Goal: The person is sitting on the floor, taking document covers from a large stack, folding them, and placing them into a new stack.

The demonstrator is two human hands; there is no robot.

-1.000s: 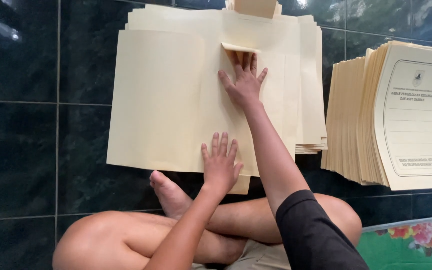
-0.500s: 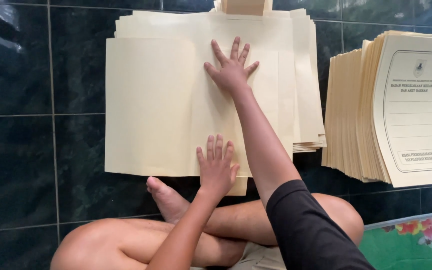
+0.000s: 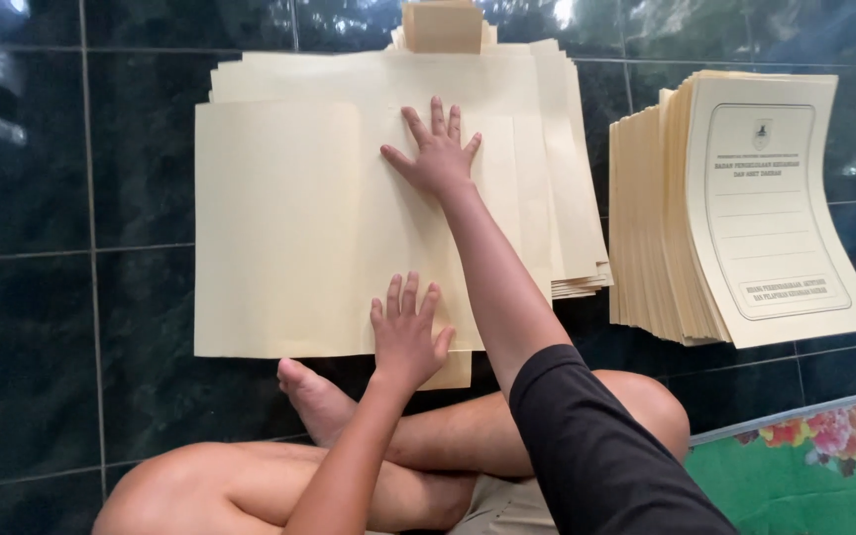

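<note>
We see the right hand (image 3: 435, 157) pressed flat, fingers spread apart, on the upper part of the open cream folder (image 3: 349, 218) lying on the dark tiled floor (image 3: 71, 297). The left hand (image 3: 406, 335), fingers apart too, rests flat on the folder's near edge. Just beside it to the right, a stack of printed folders (image 3: 735, 208) sits on the floor.

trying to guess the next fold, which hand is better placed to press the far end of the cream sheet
Right. The right hand already lies flat with spread fingers on the far part of the top cream sheet, arm stretched out. The left hand rests at the sheet's near edge, close to the crossed legs.
</note>
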